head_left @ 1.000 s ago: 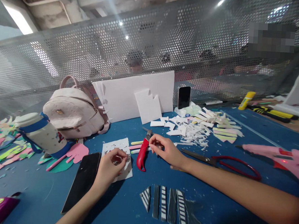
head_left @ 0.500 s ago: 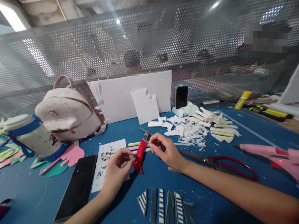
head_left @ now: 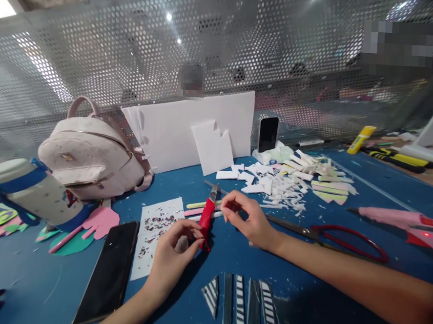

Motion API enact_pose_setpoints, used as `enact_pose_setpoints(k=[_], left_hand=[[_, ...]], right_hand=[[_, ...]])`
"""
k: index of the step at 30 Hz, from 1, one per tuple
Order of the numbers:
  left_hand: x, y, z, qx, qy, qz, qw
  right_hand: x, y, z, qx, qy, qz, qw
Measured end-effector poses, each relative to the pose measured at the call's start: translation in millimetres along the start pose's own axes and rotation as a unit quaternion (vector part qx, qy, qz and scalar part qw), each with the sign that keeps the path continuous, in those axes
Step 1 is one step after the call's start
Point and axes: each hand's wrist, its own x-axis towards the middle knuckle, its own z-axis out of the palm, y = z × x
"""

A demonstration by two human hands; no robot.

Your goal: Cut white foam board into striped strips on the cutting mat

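My left hand [head_left: 176,247] hovers over the lower right edge of a white sheet [head_left: 162,205] scattered with tiny dark, red and blue bits. Its thumb and fingertips come together beside the handle of a red cutter knife [head_left: 206,217]; what they pinch, if anything, is too small to see. The knife lies with its metal end pointing away from me. To its right, my right hand [head_left: 247,220] is curled in a pinch, and I cannot make out anything between the fingertips. Several dark and striped strips [head_left: 240,303] lie on the blue table in front of me.
A black phone [head_left: 107,272], a tilted bottle [head_left: 34,192] and a pale backpack [head_left: 92,157] stand or lie leftward. White scraps [head_left: 274,185] are heaped behind my right hand. Red-handled scissors [head_left: 347,241] and a pink glue gun [head_left: 403,220] lie right. White board [head_left: 159,134] leans behind.
The camera view has turned and tilted slightly, so nearby things sit differently in the picture. Both hands keep nearly the same pinched pose around the knife.
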Motion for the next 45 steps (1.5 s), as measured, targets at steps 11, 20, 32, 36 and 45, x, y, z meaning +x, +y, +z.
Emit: enact_pose_setpoints(k=[11,20,32,36,45], left_hand=[[-0.5,4.1,1.0,0.001,-0.001,0.009,1.000],[-0.5,1.9,0.5,-0.005,0.001,0.004,1.000],[0.2,4.0,0.7,-0.014,0.001,-0.001,1.000],[0.6,3.6,1.4,-0.018,-0.003,-0.008,1.000],[0.6,3.0,-0.5,-0.032,0.009,-0.011,0.999]], right_hand=[[0.6,-0.4,1.0,-0.001,-0.003,-0.007,1.000],[1.0,-1.0,0.0,0.001,-0.010,-0.007,1.000],[0.4,0.5,1.0,0.002,-0.008,-0.013,1.000],[0.7,1.5,1.0,0.004,-0.010,-0.022,1.000],[0.8,2.4,1.0,-0.006,-0.007,-0.017,1.000]])
